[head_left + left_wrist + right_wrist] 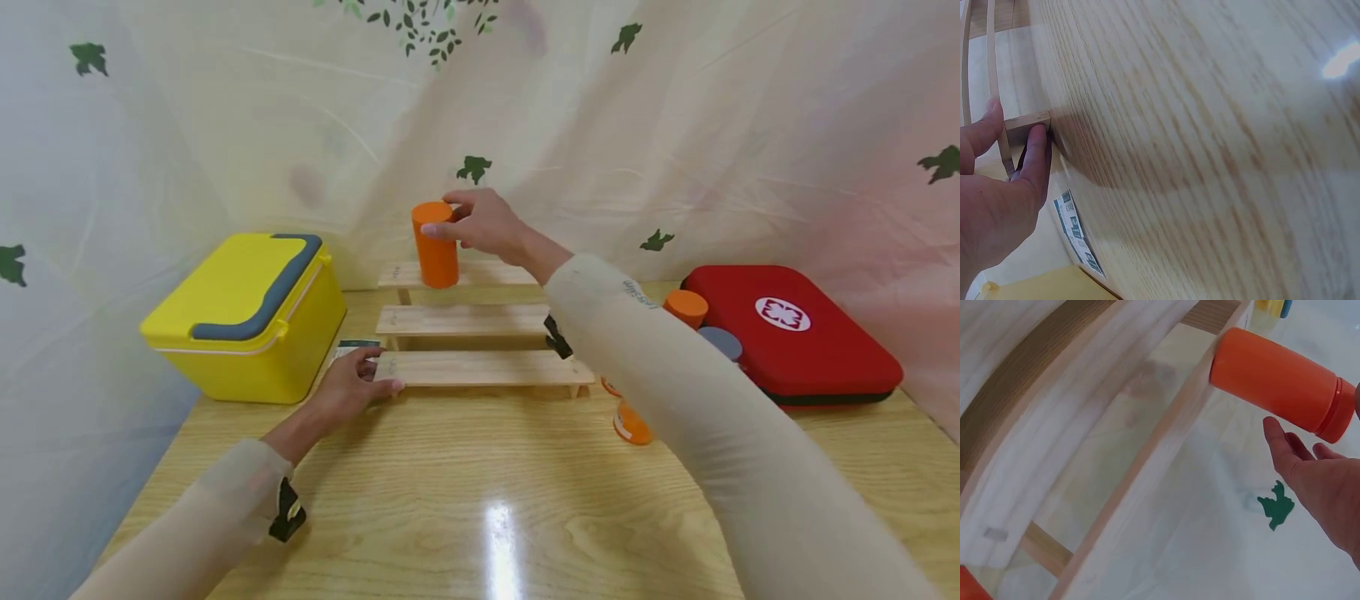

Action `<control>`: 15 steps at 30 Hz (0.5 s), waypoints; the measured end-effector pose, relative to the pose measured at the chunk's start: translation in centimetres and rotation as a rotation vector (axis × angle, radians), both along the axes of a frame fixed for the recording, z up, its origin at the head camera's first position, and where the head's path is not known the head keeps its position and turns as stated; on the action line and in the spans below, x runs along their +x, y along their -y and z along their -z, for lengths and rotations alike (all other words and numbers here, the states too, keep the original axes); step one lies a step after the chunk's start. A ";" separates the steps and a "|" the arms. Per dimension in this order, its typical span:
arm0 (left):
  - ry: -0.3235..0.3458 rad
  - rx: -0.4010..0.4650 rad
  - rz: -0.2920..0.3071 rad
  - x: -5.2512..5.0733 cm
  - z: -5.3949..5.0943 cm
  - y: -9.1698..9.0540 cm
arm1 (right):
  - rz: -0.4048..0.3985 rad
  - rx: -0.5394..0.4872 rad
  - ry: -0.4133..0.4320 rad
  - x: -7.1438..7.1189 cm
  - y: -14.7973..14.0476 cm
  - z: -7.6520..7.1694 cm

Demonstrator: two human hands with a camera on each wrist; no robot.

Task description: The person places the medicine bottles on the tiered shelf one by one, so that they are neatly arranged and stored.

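A three-tier wooden rack [480, 367] stands on the table. My left hand [348, 387] grips the left end of its lowest step; in the left wrist view, the thumb and fingers of that hand [1004, 187] are around the rack's end [1029, 120]. At the top step's left part, my right hand [487, 223] pinches an upright orange bottle [438, 258] near its cap. The right wrist view has the bottle's [1272, 378] base against the step's edge [1141, 469], with several fingers of that hand [1316, 481] held off its side.
A yellow box [240, 325] with a grey handle stands left of the rack, a printed card [1077, 231] near it. On the right are a red case [817, 333], an orange-capped container [686, 307], a grey lid [722, 342] and a small orange bottle [632, 425], partly behind my right sleeve.
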State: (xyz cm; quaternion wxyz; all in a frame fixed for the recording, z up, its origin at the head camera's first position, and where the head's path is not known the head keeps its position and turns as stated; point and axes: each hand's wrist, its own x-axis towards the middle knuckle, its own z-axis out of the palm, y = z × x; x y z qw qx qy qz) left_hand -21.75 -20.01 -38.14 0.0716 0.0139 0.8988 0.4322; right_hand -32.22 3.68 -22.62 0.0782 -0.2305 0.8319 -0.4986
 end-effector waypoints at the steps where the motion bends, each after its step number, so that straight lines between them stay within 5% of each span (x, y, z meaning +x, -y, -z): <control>1: 0.003 0.002 -0.003 0.0 0.1 0.0 | 0.004 0.018 -0.001 0.1 -0.3 -0.2; 9: 0.015 -0.005 -0.010 -0.1 0.2 -0.1 | 0.028 0.121 -0.092 2.5 -4.3 -3.2; 15: 0.017 0.007 -0.009 0.0 0.0 -0.1 | 0.058 0.143 -0.158 6.0 -8.4 -4.7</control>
